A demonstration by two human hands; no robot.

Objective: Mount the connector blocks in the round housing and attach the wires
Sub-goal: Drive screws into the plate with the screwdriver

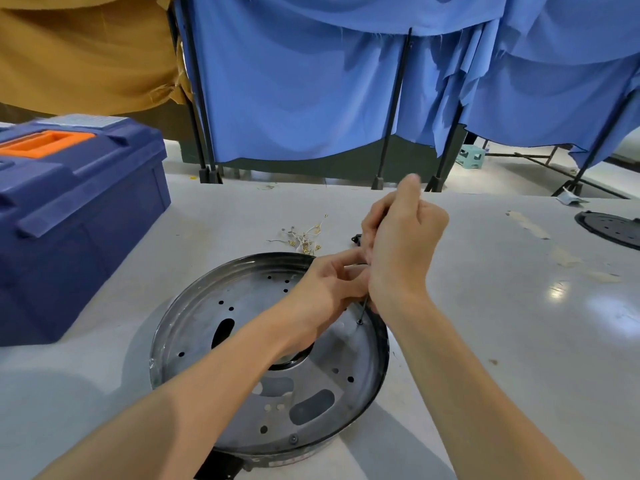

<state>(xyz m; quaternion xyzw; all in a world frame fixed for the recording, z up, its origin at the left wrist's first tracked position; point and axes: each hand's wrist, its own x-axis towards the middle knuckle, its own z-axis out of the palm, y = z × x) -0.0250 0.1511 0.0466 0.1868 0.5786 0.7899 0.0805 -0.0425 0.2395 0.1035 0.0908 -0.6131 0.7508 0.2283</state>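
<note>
Across the white table [485,306] we see the round housing [242,296] lying before us, our right hand [401,244] with fingers wrapped round a screwdriver [363,311] whose tip touches the housing floor near its right rim, our left hand [329,285] curled alongside, its grasp hidden.

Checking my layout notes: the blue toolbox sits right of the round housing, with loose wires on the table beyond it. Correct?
Not quite. The head view shows the blue toolbox left of the round housing; the loose wires do lie on the table beyond it.
</note>
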